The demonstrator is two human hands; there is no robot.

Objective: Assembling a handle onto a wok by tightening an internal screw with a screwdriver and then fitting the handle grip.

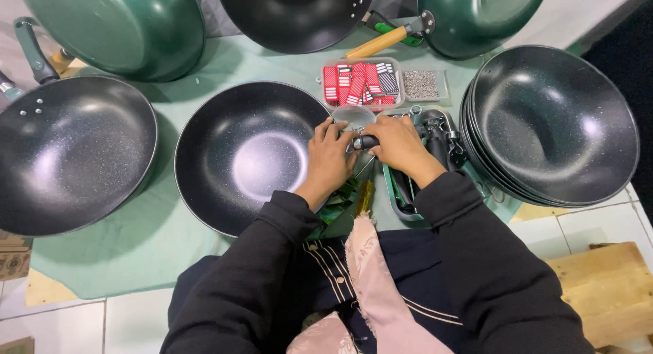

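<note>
Hands meet at the right rim of a dark speckled wok (245,157) on green cloth (163,231): left hand (331,153) grips the rim, right hand (398,144) is closed around a small black handle piece (365,142), beside a stack of woks (554,123)

We reach both black-sleeved arms forward toward twelve o'clock; our left hand (330,153) and right hand (398,146) meet at centre, knuckles up, fingers curled inward, right wrist angled toward ten o'clock.
</note>
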